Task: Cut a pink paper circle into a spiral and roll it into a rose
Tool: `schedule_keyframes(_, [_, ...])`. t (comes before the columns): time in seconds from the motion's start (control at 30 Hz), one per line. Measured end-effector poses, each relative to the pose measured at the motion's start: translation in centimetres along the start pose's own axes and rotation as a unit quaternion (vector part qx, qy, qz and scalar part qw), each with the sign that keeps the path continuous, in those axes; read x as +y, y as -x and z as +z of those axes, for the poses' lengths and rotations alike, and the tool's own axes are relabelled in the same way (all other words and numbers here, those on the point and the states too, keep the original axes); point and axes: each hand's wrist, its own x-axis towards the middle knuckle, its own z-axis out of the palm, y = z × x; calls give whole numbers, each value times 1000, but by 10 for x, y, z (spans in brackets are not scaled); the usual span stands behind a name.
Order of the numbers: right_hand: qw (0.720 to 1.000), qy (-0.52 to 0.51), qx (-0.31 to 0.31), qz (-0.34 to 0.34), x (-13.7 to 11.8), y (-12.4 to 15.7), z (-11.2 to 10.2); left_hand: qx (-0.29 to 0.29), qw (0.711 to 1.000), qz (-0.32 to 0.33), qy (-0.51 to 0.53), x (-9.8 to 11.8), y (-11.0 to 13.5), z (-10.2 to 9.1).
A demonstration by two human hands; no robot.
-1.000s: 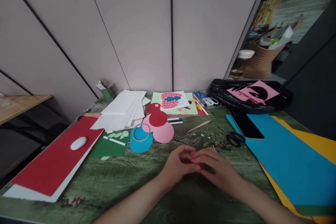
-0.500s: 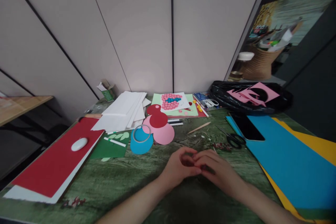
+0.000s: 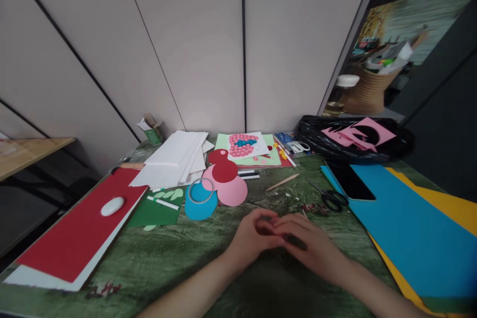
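Observation:
In the head view, my left hand and my right hand meet over the near middle of the table. Their fingers are curled and the fingertips touch each other. Anything pinched between them is hidden or too small to name. Beyond my left hand lie pink paper circles, a red paper circle and a blue paper circle with a tape ring on it. Past my right hand are black-handled scissors and a pointed wooden stick.
Red paper with a white oval object lies left, near white sheets and green paper. Blue paper and a phone are right. At the back are a pink-dotted picture and a black bag.
Both hands stay joined in nearly the same place, with only a very slight shift of the fingers. The things on the table have not moved.

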Motion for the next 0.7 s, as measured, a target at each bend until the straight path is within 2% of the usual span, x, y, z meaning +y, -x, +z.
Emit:
schedule_keyframes(0.13, [999, 12, 2, -45, 3, 0, 0, -1, 1000, 1, -16, 2, -1, -2])
schedule_keyframes(0.23, [999, 16, -3, -42, 5, 0, 1, -5, 1000, 3, -21, 3, -2, -3])
schedule_keyframes(0.7, [998, -17, 8, 56, -1, 0, 7, -10, 1000, -4, 5, 0, 3, 6])
